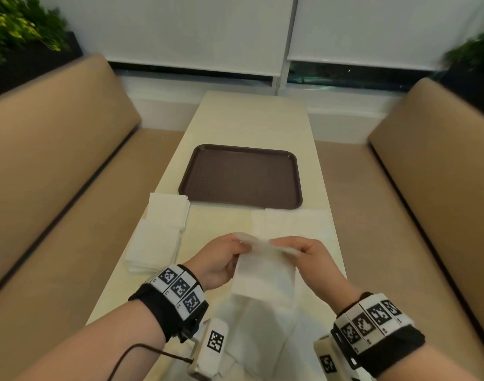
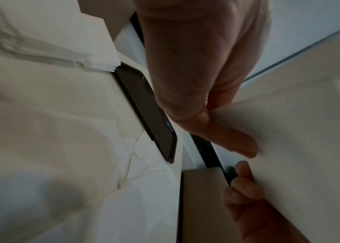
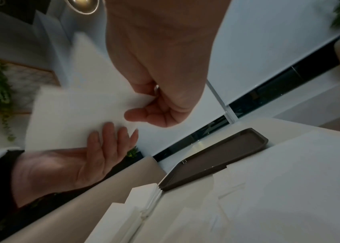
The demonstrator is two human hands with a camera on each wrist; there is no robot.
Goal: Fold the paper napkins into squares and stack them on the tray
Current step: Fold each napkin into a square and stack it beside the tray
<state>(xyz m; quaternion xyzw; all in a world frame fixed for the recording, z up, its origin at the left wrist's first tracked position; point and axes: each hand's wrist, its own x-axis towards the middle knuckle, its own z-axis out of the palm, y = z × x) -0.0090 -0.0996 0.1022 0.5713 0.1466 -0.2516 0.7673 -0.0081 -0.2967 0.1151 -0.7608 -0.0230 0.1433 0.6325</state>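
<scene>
Both hands hold one white paper napkin (image 1: 263, 276) up in the air over the near end of the table. My left hand (image 1: 242, 246) pinches its top left edge, and my right hand (image 1: 276, 244) pinches its top right edge. The sheet hangs down between them. In the left wrist view the left thumb and fingers (image 2: 223, 105) clamp the napkin (image 2: 300, 131). The right wrist view shows the right hand (image 3: 154, 98) pinching the napkin (image 3: 77, 111), with the left hand's fingers (image 3: 111, 139) behind it. The brown tray (image 1: 241, 177) lies empty mid-table.
A stack of white napkins (image 1: 164, 229) sits at the table's left edge, just before the tray. Flat napkins (image 1: 290, 221) lie near the right edge and under my wrists. Tan benches (image 1: 56, 166) flank the narrow table (image 1: 252, 119). Plants stand in both far corners.
</scene>
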